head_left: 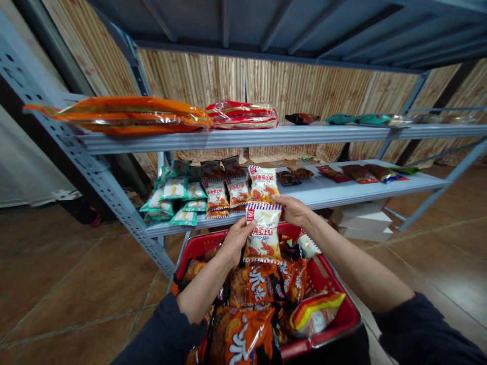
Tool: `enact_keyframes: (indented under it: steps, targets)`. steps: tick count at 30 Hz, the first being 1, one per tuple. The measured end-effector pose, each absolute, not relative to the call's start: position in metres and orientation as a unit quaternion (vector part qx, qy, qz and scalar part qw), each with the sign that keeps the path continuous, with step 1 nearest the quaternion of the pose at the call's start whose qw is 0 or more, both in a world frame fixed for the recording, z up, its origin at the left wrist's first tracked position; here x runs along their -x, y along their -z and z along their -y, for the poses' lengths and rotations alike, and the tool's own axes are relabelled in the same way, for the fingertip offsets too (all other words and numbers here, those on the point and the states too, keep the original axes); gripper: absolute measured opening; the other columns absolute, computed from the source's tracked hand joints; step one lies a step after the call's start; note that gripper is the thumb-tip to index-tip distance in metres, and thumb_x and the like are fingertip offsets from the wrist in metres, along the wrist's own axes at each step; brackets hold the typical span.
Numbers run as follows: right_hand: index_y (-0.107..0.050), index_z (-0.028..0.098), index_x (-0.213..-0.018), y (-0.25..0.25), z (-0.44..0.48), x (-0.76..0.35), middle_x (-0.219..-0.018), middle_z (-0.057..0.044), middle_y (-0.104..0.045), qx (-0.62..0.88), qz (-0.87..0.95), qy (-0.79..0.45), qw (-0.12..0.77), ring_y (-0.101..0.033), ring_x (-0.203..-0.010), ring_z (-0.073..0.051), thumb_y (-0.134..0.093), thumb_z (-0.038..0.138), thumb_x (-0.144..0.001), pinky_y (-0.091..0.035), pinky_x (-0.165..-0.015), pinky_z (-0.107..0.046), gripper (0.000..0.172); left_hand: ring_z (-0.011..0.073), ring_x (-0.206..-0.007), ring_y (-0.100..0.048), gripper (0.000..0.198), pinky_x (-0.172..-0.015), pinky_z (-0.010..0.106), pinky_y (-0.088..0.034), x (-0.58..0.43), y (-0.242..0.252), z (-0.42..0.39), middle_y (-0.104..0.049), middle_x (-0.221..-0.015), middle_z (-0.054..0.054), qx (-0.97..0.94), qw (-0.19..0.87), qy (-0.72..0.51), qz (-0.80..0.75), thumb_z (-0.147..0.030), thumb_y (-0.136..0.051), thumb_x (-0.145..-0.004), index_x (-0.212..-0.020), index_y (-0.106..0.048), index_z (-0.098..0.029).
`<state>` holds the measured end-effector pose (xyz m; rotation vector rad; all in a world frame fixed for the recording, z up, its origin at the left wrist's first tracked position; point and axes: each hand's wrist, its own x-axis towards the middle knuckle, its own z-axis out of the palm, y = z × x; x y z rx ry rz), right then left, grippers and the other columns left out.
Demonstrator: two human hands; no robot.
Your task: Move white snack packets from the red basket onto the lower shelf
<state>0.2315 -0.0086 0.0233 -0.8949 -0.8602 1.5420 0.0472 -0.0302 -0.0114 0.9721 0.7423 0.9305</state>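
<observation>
Over the basket, my left hand (238, 239) is closed on the left edge of a white and orange snack bag (262, 241) with a striped border. A matching snack bag (263, 183) is just beyond it, at the front of the lower shelf. My right hand (292, 209) is closed at that bag's lower right corner, where the two bags meet. I cannot tell whether the bags are joined. To the left on the shelf stand rows of the same snack bags (216, 193) and a pile of green and white bags (173, 190).
Below my hands, a red shopping basket (340, 299) holds several orange and black snack bags (247, 334) and a yellow-red bag (317, 314). The upper shelf (243, 136) carries a long orange package (133, 115) and red packages (243, 115). White boxes (361, 218) sit under the lower shelf.
</observation>
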Motion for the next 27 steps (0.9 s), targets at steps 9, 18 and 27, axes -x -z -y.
enact_keyframes:
  steps: [9, 18, 27]
  targets:
    - [-0.061, 0.014, -0.088, -0.009, 0.008, -0.223, -0.081, -0.005, -0.071, 0.401, 0.38, -0.634, 0.541, -0.065, -0.067, -0.018, -0.061, 0.014, -0.069, -0.051, -0.074, -0.033, 0.019, 0.0223, -0.082, -0.064, 0.036, -0.077, 0.037, -0.048, -0.043, 0.022, 0.047, -0.069, -0.094, 0.011, -0.409, 0.729, -0.411, -0.365, -0.033, -0.069, -0.065, -0.096, -0.063, -0.015]
    - [-0.061, 0.016, -0.082, -0.006, -0.025, -0.203, -0.073, -0.004, -0.071, 0.417, 0.349, -0.645, 0.537, -0.065, -0.064, -0.018, -0.059, 0.016, -0.07, -0.05, -0.075, -0.036, 0.012, 0.025, -0.087, -0.064, 0.048, -0.083, 0.039, -0.046, -0.024, 0.036, 0.027, -0.068, -0.095, 0.01, -0.402, 0.745, -0.396, -0.356, -0.016, -0.074, -0.056, -0.102, -0.06, -0.017]
    - [-0.061, 0.015, -0.08, -0.024, -0.1, -0.171, -0.072, -0.004, -0.07, 0.421, 0.399, -0.611, 0.539, -0.064, -0.061, -0.016, -0.057, 0.012, -0.067, -0.052, -0.065, -0.031, 0.014, 0.0229, -0.077, -0.065, 0.055, -0.077, 0.039, -0.048, -0.003, 0.015, -0.026, -0.069, -0.086, 0.009, -0.419, 0.66, -0.469, -0.411, -0.016, -0.072, -0.059, -0.11, -0.051, -0.018]
